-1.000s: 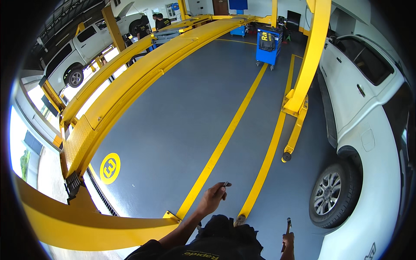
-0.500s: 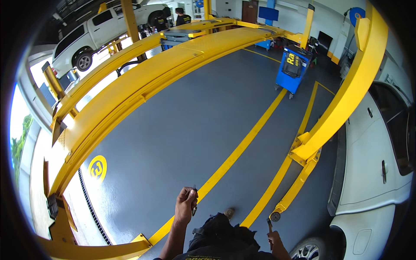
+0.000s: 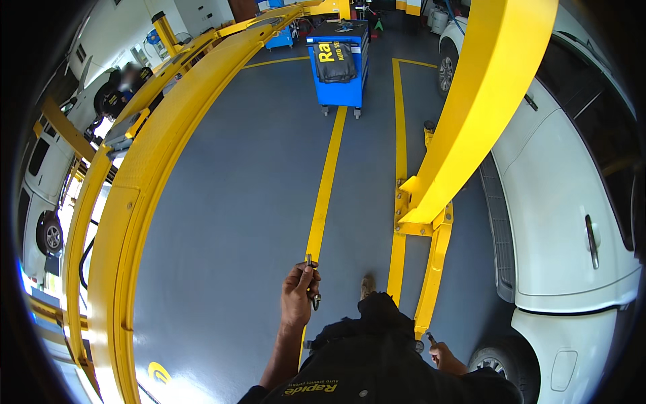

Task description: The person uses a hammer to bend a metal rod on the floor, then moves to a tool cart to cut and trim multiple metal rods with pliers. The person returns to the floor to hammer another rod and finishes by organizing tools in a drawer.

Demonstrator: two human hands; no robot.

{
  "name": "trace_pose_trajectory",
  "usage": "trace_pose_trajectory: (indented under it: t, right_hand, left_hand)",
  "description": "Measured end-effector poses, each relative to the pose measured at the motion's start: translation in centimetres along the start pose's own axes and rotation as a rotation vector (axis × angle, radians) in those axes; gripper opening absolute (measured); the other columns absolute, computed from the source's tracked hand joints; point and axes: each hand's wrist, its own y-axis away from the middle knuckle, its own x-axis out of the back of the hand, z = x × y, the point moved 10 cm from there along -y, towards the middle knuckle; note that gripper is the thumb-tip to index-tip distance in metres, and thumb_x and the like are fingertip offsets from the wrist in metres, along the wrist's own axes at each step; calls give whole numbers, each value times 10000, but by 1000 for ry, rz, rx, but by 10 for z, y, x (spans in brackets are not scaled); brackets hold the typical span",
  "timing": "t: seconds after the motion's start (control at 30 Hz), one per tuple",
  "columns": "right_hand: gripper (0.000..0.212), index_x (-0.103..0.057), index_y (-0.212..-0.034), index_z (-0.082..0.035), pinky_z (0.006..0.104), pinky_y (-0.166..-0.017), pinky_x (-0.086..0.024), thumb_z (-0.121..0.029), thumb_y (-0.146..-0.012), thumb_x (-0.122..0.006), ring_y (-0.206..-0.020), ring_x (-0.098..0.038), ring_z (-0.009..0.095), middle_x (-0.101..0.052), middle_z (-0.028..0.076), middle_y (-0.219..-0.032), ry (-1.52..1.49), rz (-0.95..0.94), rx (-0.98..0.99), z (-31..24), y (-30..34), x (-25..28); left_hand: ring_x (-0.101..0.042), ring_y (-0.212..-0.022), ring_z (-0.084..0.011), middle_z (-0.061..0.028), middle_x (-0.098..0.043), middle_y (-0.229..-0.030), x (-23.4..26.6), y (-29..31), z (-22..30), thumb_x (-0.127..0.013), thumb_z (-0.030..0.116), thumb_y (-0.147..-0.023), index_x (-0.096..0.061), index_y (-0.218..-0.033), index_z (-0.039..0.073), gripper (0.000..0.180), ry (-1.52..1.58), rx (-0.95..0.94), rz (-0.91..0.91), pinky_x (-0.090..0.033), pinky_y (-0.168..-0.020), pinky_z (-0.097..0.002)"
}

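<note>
My left hand is raised ahead of me, fingers closed round a slim metal part. A narrow pin end sticks up above the fingertips and a shiny rounded end hangs below; its exact kind is too small to make out. Low on the right, my right hand grips a hammer-like tool with its metal end pointing forward. That tool is close to the round pad at the end of a yellow lift arm; whether they touch I cannot tell.
A yellow lift post rises at the right, beside a white vehicle. Ahead stands a blue tool trolley on casters. A long yellow ramp runs along the left. Beyond it, a person is near another white vehicle.
My view has swung to the right, bringing the trolley and post toward the middle. Both hands keep their holds, and the trolley looks closer. A boot shows further ahead of me.
</note>
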Motion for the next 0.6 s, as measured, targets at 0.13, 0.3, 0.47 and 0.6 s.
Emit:
trace_pose_trajectory:
  t: [0.13, 0.3, 0.47, 0.6]
  right_hand:
    - [147, -688, -897, 51, 397, -501, -533, -87, -933, -724, -561, -669, 237, -671, 133, -692, -83, -105, 37, -136, -23, 74]
    - [163, -658, -857, 33, 404, -472, -502, -81, -933, -747, -530, -623, 234, -632, 125, -664, -134, -136, 181, -386, -82, 174]
    - [244, -699, -880, 31, 397, -454, -482, -190, -963, -759, -490, -604, 228, -623, 104, -643, -226, -190, 373, -659, -119, 274]
    - [239, -685, -919, 40, 377, -485, -509, -182, -939, -771, -501, -600, 211, -624, 84, -647, -348, -161, 666, -846, -85, 382]
  left_hand:
    - [-509, -675, -63, -13, -649, -898, -25, -114, 27, -635, 207, -1112, -679, -1106, 52, 161, 81, -44, 149, -397, -614, -228]
    - [-526, -772, -64, -28, -661, -962, -5, -282, 60, -611, 144, -1119, -688, -1216, 0, 190, 129, -170, 284, -399, -664, -217]
    - [-518, -753, -47, -4, -632, -939, -11, -449, 84, -546, 195, -1156, -648, -1300, 11, 256, 220, -177, 398, -409, -653, -213]
    - [-440, -675, -41, 23, -553, -875, -92, -609, 119, -529, 202, -1160, -639, -1307, 39, 246, 197, -123, 313, -368, -605, -223]
